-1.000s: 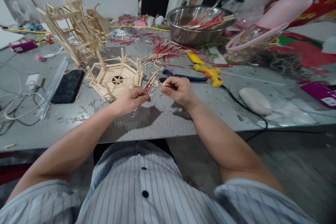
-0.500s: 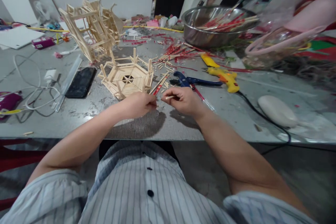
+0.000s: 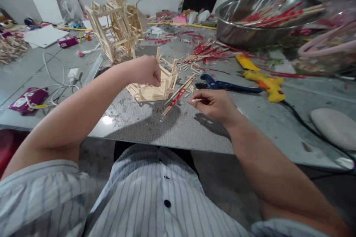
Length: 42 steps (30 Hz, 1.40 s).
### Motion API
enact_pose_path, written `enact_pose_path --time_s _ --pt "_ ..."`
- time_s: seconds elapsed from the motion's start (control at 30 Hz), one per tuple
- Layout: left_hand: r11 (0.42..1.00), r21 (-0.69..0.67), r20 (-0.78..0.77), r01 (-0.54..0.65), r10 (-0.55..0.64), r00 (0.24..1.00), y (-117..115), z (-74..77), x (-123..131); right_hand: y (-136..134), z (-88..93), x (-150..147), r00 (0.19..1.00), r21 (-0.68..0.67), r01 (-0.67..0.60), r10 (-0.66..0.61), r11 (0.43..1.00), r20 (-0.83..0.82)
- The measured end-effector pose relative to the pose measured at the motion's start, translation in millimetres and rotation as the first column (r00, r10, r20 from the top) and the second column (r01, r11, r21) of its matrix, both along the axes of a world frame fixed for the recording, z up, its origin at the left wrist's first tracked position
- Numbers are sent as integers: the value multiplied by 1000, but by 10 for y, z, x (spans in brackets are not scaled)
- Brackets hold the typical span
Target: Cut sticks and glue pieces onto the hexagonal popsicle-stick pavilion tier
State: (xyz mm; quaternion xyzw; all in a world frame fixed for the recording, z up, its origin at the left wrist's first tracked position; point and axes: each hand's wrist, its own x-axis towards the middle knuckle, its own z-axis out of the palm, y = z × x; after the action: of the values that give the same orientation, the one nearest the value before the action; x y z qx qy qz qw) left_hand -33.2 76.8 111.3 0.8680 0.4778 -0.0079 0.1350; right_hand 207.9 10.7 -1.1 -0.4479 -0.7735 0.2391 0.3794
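Note:
My left hand (image 3: 146, 70) is closed in a pinch over the low hexagonal frame of wooden sticks (image 3: 155, 87) on the grey table (image 3: 172, 126); what its fingers hold is hidden. My right hand (image 3: 215, 104) hovers to the right of the frame and pinches a short wooden stick (image 3: 196, 100) that points left. Loose red-and-wood sticks (image 3: 178, 94) lie on the table between the two hands.
A taller stick tower (image 3: 118, 26) stands behind the frame. Blue-handled cutters (image 3: 222, 84) and a yellow glue gun (image 3: 264, 81) with a black cord lie right. A steel bowl (image 3: 250, 26) of sticks sits at the back. Charger and cables (image 3: 66, 77) lie left.
My left hand has risen from beside the right hand and moved forward over the hexagonal frame. The right hand stays low with its short stick. The view has shifted closer.

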Motion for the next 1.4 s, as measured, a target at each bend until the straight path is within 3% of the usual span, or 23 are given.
enact_pose_path --time_s 0.2,0.67,0.83,1.2,1.4 --pt "993 -119 61 27 -20 998 110 -144 28 12 -15 20 999 5 -25 25 1000 29" --pt "991 -134 31 23 -19 999 103 -137 107 9 9 33 998 2 -46 46 999 37" --pt "997 -65 -24 36 -38 999 75 -120 130 22 -7 42 997 -4 -47 47 999 57" --pt "991 -81 -95 104 -111 989 125 -223 131 32 -11 51 997 7 -45 44 999 60" --pt "988 -71 -106 139 -146 983 156 -250 137 51 -35 71 988 12 -31 29 999 150"
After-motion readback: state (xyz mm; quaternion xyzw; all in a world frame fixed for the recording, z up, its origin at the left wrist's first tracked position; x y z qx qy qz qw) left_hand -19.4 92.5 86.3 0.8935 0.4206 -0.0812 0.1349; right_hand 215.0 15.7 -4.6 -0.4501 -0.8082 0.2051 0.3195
